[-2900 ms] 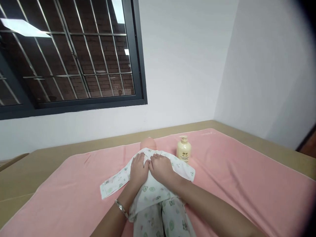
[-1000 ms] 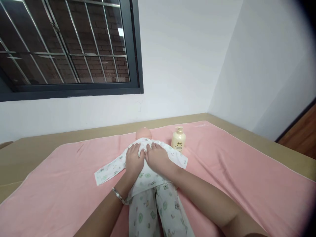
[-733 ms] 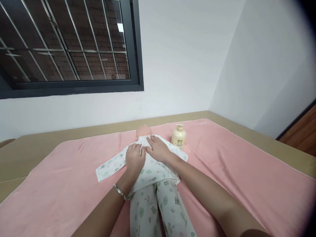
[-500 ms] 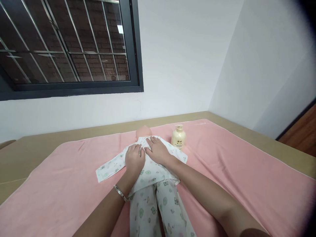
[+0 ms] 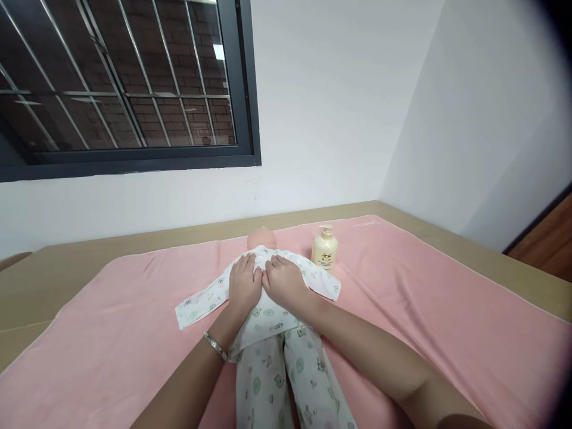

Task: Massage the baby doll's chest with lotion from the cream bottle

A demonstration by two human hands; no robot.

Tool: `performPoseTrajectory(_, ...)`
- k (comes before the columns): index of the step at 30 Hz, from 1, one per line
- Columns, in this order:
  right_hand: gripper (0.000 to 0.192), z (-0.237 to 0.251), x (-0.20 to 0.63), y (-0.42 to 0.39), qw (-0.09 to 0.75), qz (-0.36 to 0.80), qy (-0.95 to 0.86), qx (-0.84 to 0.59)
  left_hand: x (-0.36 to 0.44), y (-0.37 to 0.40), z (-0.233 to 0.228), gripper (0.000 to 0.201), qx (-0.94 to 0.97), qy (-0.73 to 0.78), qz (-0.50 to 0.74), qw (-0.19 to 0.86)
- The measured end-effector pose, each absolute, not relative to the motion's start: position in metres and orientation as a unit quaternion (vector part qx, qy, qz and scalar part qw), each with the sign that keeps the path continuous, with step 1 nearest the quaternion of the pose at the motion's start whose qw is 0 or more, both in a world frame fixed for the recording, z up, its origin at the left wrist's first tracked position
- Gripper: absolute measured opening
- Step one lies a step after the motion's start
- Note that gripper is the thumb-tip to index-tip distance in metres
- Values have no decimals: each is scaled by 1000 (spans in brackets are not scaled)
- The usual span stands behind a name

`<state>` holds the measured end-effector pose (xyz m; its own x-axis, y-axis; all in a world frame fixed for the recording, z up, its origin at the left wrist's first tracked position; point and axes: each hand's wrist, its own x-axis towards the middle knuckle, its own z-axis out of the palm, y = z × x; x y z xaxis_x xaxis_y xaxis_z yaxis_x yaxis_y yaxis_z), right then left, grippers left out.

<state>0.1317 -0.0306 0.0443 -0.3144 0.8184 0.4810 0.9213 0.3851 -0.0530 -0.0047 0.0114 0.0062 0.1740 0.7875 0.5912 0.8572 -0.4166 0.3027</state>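
Observation:
A baby doll lies along the pink blanket, its smooth round head (image 5: 261,238) pointing away from me. It wears a white printed top (image 5: 270,313) with the sleeves spread to both sides, and matching printed pants (image 5: 308,375). My left hand (image 5: 243,283) rests flat on the upper left of the top, fingers pointing toward the head. Beside it, my right hand (image 5: 285,281) lies on the upper right of the top, fingers slightly bent. The thumbs nearly meet over the middle of the torso. Neither hand appears to grip anything.
A cream pump bottle (image 5: 325,249) stands on the pink blanket (image 5: 424,322), just beyond the right sleeve. Tan padded surface (image 5: 71,268) shows around the blanket. White walls (image 5: 322,119) and a barred, dark-framed window (image 5: 134,159) stand behind.
My right hand has drawn back a little from the doll's neck, its fingers now more bent and level with my left hand. My left hand has barely moved.

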Motion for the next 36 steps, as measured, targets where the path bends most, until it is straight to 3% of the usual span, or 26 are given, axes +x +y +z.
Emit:
performPoseTrajectory(9, 41, 40, 151, -2, 289, 4, -803, -522, -1, 0, 11, 32, -750, -520, -399, 91)
performPoseTrajectory(20, 39, 38, 142, -14, 316, -112, -775, -536, -2, 8, 3, 40, -734, -550, -393, 73)
performPoseTrajectory(26, 42, 36, 145, -8, 315, -28, -793, -520, -4, 14, -4, 43, -734, -534, -419, 23)
performPoseTrajectory(31, 48, 43, 143, -14, 358, -80, -786, -497, -5, 11, -5, 42, -727, -502, -468, 1)
performPoseTrajectory(36, 49, 38, 138, -17, 314, -11, -811, -494, -5, 11, -7, 45, -719, -481, -502, -3)
